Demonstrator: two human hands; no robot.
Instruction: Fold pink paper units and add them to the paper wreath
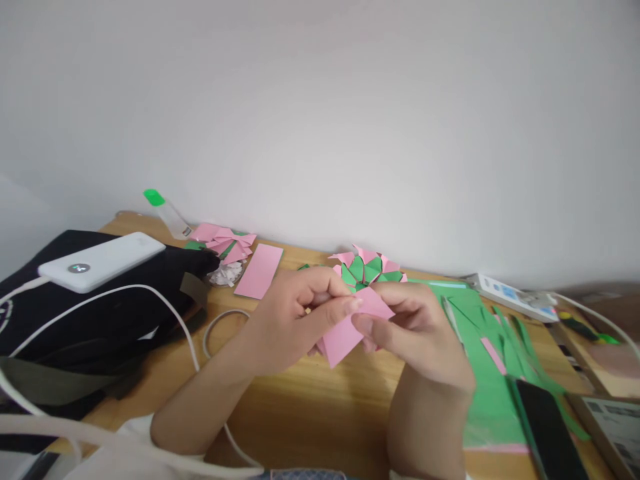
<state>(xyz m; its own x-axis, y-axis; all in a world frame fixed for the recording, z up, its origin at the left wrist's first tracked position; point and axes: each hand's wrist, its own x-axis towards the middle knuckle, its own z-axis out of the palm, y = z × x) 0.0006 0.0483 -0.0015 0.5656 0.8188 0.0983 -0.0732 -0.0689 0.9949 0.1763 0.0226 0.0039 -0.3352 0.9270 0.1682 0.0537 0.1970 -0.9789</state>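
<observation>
Between my two hands, above the wooden table, is a piece of folded pink paper [344, 339]. My left hand [296, 321] pinches it at its upper left, thumb on top. My right hand [415, 327] grips it from the other side, its thumb pressed on the paper's face and the other fingers curled behind. Just beyond the hands lies a ring of folded green and pink paper pieces [373, 270], partly hidden by them. A flat pink paper rectangle [260, 270] rests past my left hand.
Folded paper pieces [233, 241] and a green-capped glue bottle [167, 213] are at back left. A white power bank [105, 260] with cables lies on a black bag [170, 320]. Right are green sheets [487, 400], a phone [550, 427] and a power strip [513, 297].
</observation>
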